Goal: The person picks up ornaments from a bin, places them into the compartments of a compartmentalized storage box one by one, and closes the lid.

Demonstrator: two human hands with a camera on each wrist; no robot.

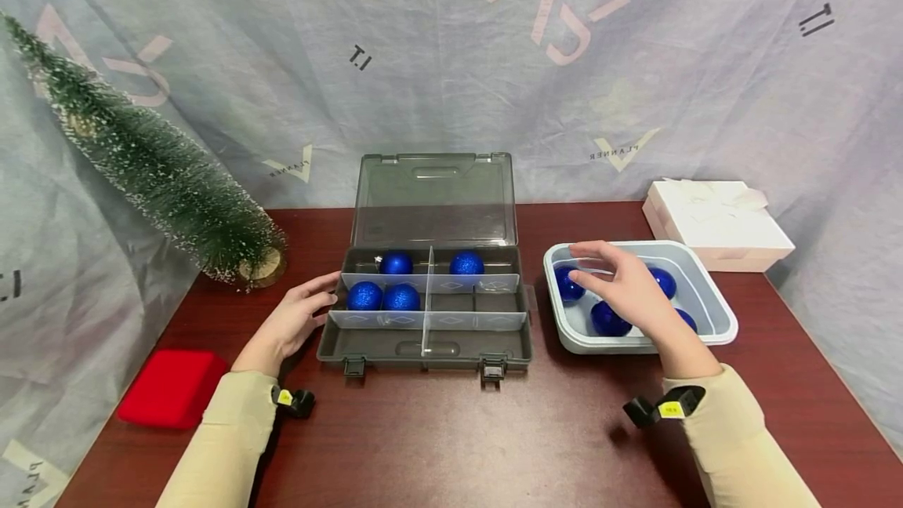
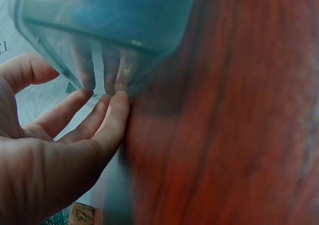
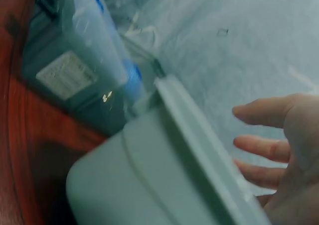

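Observation:
A smoky clear divided box (image 1: pixel 426 361) stands with its lid raised. Blue baubles sit in it: one (image 1: pixel 397 263) back left, one (image 1: pixel 466 263) back right, and two glittery ones (image 1: pixel 364 296) in the middle left compartment. My left hand (image 1: pixel 292 321) touches the box's left side; in the left wrist view its fingertips (image 2: pixel 119 99) meet the clear wall. Over the light grey tub (image 1: pixel 585 345) on the right is my right hand (image 1: pixel 630 288), fingers spread and thumb apart, nothing between them. Several shiny blue baubles (image 1: pixel 608 321) lie in the tub, partly hidden by the hand.
A frosted small fir tree (image 1: pixel 155 163) leans at the back left on a wooden base. Near the left edge lies a red box (image 1: pixel 172 389). Behind the tub is a pale pink gift box (image 1: pixel 727 226) with a bow. Grey cloth (image 1: pixel 437 85) hangs behind the table.

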